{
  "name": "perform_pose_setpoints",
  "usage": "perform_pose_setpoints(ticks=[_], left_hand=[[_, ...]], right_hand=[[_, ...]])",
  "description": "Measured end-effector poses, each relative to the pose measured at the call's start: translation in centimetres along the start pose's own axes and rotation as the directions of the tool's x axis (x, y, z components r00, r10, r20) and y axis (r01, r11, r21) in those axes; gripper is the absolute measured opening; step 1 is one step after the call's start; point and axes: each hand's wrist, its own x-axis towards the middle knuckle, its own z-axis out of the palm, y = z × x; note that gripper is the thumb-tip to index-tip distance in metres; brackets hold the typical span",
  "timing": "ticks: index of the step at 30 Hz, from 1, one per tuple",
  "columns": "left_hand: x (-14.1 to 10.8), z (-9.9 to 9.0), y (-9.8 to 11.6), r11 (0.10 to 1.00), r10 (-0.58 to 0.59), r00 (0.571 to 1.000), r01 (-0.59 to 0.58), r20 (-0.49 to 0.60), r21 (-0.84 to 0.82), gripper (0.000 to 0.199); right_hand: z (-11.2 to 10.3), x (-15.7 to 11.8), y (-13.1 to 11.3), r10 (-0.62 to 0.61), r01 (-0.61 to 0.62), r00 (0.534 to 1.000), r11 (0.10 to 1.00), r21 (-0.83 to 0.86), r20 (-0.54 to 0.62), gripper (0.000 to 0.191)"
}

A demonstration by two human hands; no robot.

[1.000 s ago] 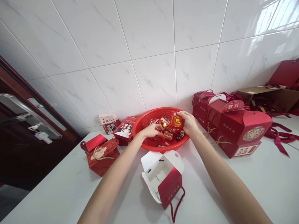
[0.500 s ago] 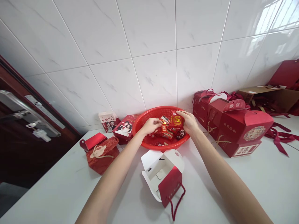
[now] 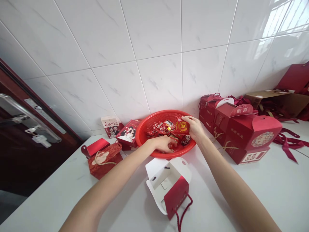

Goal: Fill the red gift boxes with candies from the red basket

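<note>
A red plastic basket [image 3: 142, 141] with perforated sides holds several small wrapped sweets [image 3: 158, 127]. My left hand [image 3: 165, 143] reaches down into its near part, fingers curled among the sweets; what they grip is hidden. At the basket's right side my right hand [image 3: 196, 128] pinches a red snack packet [image 3: 182, 126] with a gold round emblem, thumb and fingers at its right edge. In front of the basket stands an open red gift box [image 3: 177, 196], white inside, its flaps spread and a dark red cord handle hanging at the front.
Closed red gift boxes [image 3: 251, 138] stand at the right, near dark red ribbons [image 3: 287, 145] and a cardboard box [image 3: 287, 100]. Left of the basket are a red box with cord [image 3: 105, 161] and a box with a printed couple [image 3: 129, 133]. A tiled wall [image 3: 159, 83] rises behind.
My left hand has moved down and slightly right, deeper into the near part of the basket. My right hand still holds the red packet in nearly the same place.
</note>
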Motion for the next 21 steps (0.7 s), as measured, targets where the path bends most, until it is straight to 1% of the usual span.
perform_pose_setpoints(ticks=[4,6,7,9,12,14,16,18,19,20,21], left_hand=[[0.5,0.1,0.9,0.986,0.022,0.999,-0.028,0.039,0.162,0.036],[0.9,-0.2,1.0,0.975,0.031,0.999,-0.039,0.040,0.220,0.033],[1.1,-0.4,1.1,0.969,0.035,0.999,-0.042,0.032,0.243,0.029],[1.8,-0.8,1.3,0.958,0.060,0.998,-0.053,-0.016,0.281,0.023],[3.5,-0.9,2.1,0.937,0.185,0.980,-0.152,-0.079,0.314,0.028],[4.9,-0.5,2.7,0.910,0.254,0.966,-0.225,-0.039,0.347,0.037],[6.1,0.1,3.1,0.905,0.220,0.976,-0.204,-0.001,0.373,0.037],[7.0,0.5,2.9,0.923,0.180,0.984,-0.165,-0.012,0.348,0.026],[7.2,0.5,2.5,0.939,0.175,0.984,-0.157,-0.032,0.307,0.020],[7.3,0.4,2.0,0.957,0.176,0.982,-0.155,-0.067,0.245,0.016],[7.2,0.2,1.4,0.975,0.178,0.976,-0.157,-0.127,0.158,0.015]], right_hand=[[0.0,0.1,0.1,-0.014,0.014,0.999,1.000,-0.006,-0.033,0.024],[0.0,0.2,0.1,-0.021,0.022,0.998,1.000,0.004,-0.051,0.024],[0.0,0.2,0.1,-0.028,0.029,0.998,0.999,0.014,-0.063,0.023],[0.1,0.3,0.1,-0.051,0.054,0.995,0.998,0.038,-0.090,0.022],[0.1,0.5,0.1,-0.099,0.109,0.985,0.992,0.067,-0.142,0.022],[0.1,0.7,0.2,-0.113,0.129,0.977,0.988,0.079,-0.182,0.022],[-0.1,0.8,0.2,-0.111,0.130,0.973,0.988,0.082,-0.202,0.023],[-0.2,0.9,0.3,-0.111,0.130,0.974,0.988,0.083,-0.200,0.024],[-0.3,0.9,0.3,-0.114,0.133,0.974,0.987,0.090,-0.196,0.024],[-0.3,1.0,0.3,-0.116,0.138,0.974,0.985,0.100,-0.194,0.024],[-0.3,1.0,0.4,-0.118,0.141,0.974,0.984,0.112,-0.193,0.024]])
